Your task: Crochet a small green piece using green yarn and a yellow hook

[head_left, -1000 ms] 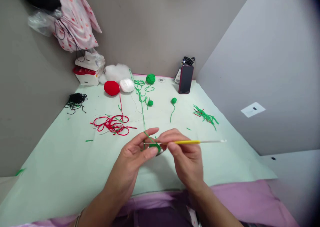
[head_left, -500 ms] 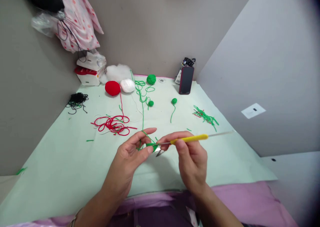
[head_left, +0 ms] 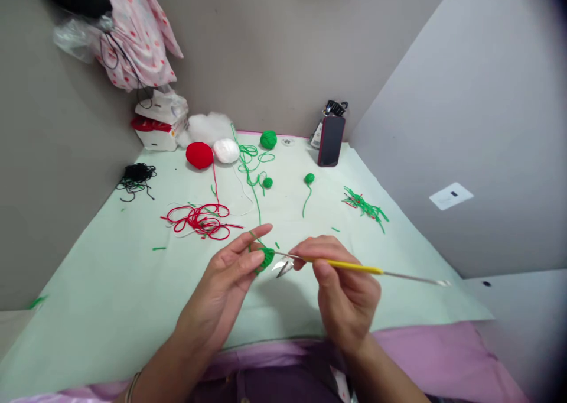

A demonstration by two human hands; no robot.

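My left hand pinches a small green crochet piece between thumb and fingers, its index finger stretched out. Green yarn runs from that hand back to loose loops on the table. In my right hand is a crochet hook with a yellow handle, gripped like a pen. One metal tip reaches the edge of the green piece; the other end points out to the right. Beneath the hook, a small pointed metal tool lies on the table, partly seen.
Red yarn, white yarn and green yarn balls sit at the back. Two small green crochet balls lie mid-table. A phone leans at the back right. Green scraps lie right, black yarn left.
The crochet hook has tilted, its outer end now lower and further right. My right hand has shifted slightly right. The green piece has turned and shows more of its face.
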